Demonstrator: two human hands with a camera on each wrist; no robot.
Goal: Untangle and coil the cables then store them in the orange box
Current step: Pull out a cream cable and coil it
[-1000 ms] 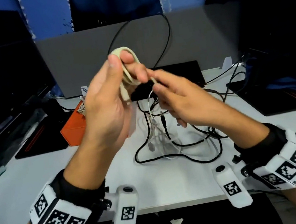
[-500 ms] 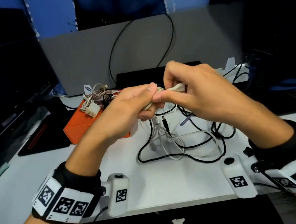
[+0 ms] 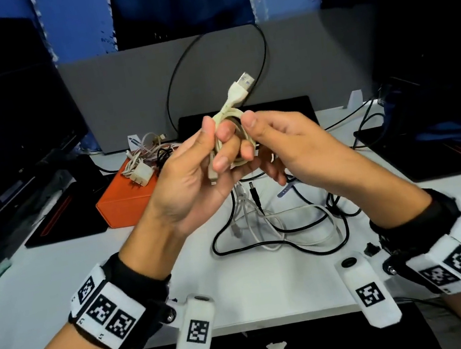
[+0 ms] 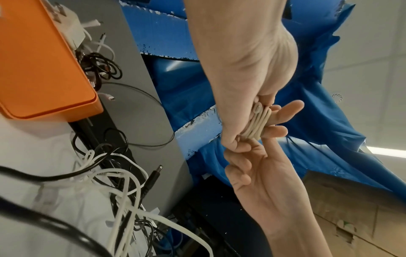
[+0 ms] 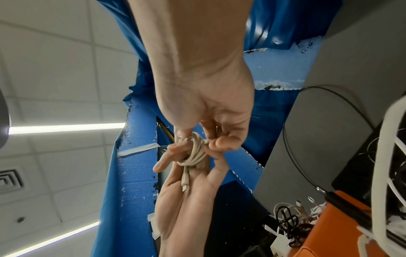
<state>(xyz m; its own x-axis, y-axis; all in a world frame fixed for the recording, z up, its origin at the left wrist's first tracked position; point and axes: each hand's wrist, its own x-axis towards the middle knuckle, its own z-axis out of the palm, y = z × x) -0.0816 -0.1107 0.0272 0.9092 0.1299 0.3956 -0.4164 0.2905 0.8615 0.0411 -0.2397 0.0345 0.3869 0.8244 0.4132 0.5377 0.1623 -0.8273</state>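
Note:
A beige USB cable [image 3: 233, 131] is wound into a small coil and held above the table by both hands. My left hand [image 3: 217, 140] grips the coil from the left, palm up, thumb on top. From the right, my right hand [image 3: 249, 136] pinches the same coil. The USB plug [image 3: 243, 81] sticks up out of it and a small connector [image 3: 213, 175] hangs over the left palm. The coil [image 4: 258, 121] [image 5: 195, 153] shows in both wrist views. The orange box [image 3: 125, 203] stands at the back left with cables and a white charger [image 3: 141, 173] in it. A tangle of black and white cables [image 3: 276, 224] lies under the hands.
The white table [image 3: 58, 277] carries black pads [image 3: 64, 218] beside the box and at the far right [image 3: 446, 152]. A grey partition [image 3: 120, 95] with a black cable loop stands behind. Dark monitors flank both sides.
The hands came down from higher up and closed together on the coil. The left palm has turned upward, and the USB plug now sticks up out of the coil.

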